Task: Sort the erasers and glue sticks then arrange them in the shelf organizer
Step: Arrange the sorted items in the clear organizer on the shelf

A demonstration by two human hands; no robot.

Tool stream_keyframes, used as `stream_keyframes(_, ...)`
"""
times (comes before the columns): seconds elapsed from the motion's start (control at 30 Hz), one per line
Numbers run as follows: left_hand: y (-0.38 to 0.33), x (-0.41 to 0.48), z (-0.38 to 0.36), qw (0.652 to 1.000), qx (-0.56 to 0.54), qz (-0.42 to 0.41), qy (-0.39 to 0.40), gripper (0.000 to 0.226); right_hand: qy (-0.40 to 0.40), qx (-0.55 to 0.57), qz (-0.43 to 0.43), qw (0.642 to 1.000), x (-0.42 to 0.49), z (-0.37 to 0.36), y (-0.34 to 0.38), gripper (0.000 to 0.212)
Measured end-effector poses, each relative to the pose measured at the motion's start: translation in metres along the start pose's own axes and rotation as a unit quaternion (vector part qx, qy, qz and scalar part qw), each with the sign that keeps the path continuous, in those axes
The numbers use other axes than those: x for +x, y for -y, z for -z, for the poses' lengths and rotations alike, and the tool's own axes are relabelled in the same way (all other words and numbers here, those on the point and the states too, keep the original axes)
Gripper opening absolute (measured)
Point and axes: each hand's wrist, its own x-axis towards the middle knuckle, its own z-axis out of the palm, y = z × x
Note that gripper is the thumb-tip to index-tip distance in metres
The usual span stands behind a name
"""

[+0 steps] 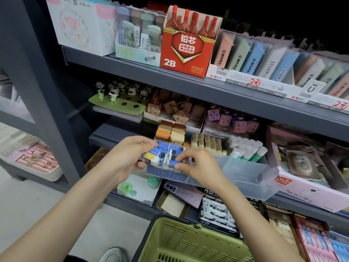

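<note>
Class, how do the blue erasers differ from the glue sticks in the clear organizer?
The blue erasers are flat blocks at the left end; the glue sticks are round, capped tubes further right. The right hand touches the erasers, not the glue sticks. Both sit in the clear organizer.

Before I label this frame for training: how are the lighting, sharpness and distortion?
Head view: light is even on the left hand and right hand; the top right corner is black; wide-angle skews the upper shelf; fine print is soft throughout.
</note>
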Motion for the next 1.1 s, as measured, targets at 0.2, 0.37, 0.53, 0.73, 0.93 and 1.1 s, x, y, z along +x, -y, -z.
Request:
stream_keyframes(0.2,0.004,0.0,-0.011,0.999,0.019,-0.019,0.036,0.022,-0.074,0.166,-0.029,0.983,-0.016,0.008,-0.003,0.015)
stream_keyframes(0.37,0.01,0.0,-0.036,0.994,0.065,-0.061,0.058,0.019,-0.044,0.292,-0.017,0.955,-0.027,0.016,0.01,0.017)
stream_keyframes(0.53,0.01,0.001,-0.047,0.992,0.085,-0.074,0.053,0.024,-0.098,0.305,-0.069,0.945,-0.029,0.023,-0.002,0.012)
stream_keyframes(0.73,0.001,0.006,-0.036,0.999,-0.014,-0.037,0.027,0.015,-0.188,0.19,-0.16,0.95,-0.014,0.02,-0.023,0.006)
stream_keyframes(0.93,-0.001,0.004,-0.028,0.998,-0.053,-0.032,0.028,0.026,-0.221,0.077,-0.113,0.966,-0.007,-0.002,-0.011,0.014)
stream_keyframes(1.1,0.004,0.006,-0.027,0.997,-0.015,-0.076,0.016,0.014,-0.205,0.007,-0.09,0.975,0.001,-0.019,-0.007,0.014)
